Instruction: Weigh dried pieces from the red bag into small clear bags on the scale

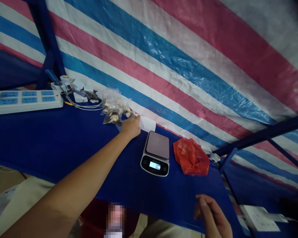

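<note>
My left hand (131,127) reaches far across the blue table, its fingers curled down beside a pile of small clear plastic bags (113,116) with pale, brownish pieces inside. What those fingers grip is hidden behind the hand. A white sheet of paper (148,124) lies just right of it. To the right is a digital kitchen scale (157,145) with a bare platform and a lit display reading 0.0. A crumpled red plastic bag (190,156) rests beyond the scale. Near the table's front edge, my right hand (212,216) hovers with loosely bent fingers and holds nothing.
A long white power strip (27,100) lies at the left, near white plugs and cables (80,96). Striped sheeting (149,66) hangs behind the table. Blue metal frame bars (250,134) stand at the right, with a white box (259,218) lower down.
</note>
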Demonstrator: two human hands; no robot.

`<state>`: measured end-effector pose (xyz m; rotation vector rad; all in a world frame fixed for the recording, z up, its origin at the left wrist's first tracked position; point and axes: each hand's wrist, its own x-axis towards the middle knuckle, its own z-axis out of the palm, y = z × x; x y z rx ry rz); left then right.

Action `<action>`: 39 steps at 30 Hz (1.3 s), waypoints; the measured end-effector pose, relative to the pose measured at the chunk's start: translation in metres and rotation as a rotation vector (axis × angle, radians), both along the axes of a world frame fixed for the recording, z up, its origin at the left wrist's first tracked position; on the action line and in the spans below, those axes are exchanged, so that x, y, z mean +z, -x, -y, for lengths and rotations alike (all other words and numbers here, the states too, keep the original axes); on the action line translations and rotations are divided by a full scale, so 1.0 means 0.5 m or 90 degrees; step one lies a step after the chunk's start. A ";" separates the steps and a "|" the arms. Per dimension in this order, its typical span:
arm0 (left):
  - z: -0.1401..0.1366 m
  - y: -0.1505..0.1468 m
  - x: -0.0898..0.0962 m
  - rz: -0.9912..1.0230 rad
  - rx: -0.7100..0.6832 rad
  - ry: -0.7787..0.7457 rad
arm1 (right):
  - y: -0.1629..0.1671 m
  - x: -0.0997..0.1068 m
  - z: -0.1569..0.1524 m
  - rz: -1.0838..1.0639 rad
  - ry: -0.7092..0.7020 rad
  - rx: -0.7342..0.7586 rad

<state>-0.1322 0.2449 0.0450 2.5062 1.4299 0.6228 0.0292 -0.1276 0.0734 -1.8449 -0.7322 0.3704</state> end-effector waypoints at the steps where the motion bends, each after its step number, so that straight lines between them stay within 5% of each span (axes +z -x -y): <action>1: -0.003 0.004 0.004 0.014 0.004 -0.002 | -0.005 0.012 -0.009 0.001 -0.015 0.009; 6: -0.004 0.013 0.020 0.100 -0.027 -0.045 | 0.057 0.058 -0.121 0.016 -0.095 0.073; 10: 0.030 -0.015 0.007 0.265 -0.233 -0.217 | 0.081 0.077 -0.286 0.055 -0.144 0.123; 15: 0.064 -0.057 -0.020 0.346 -0.427 -0.354 | 0.018 0.053 -0.440 0.035 -0.144 0.136; 22: 0.067 -0.060 -0.011 0.296 -0.466 -0.393 | -0.010 0.016 -0.435 0.191 -0.195 0.071; 28: 0.088 -0.069 -0.008 0.207 -0.476 -0.381 | -0.015 0.013 -0.435 0.243 -0.105 0.035; 36: 0.065 -0.040 -0.003 0.143 -0.224 -0.335 | -0.068 0.009 -0.429 0.132 -0.196 0.038; 39: 0.075 -0.038 0.014 0.122 -0.205 -0.331 | -0.059 0.012 -0.432 0.068 -0.212 0.083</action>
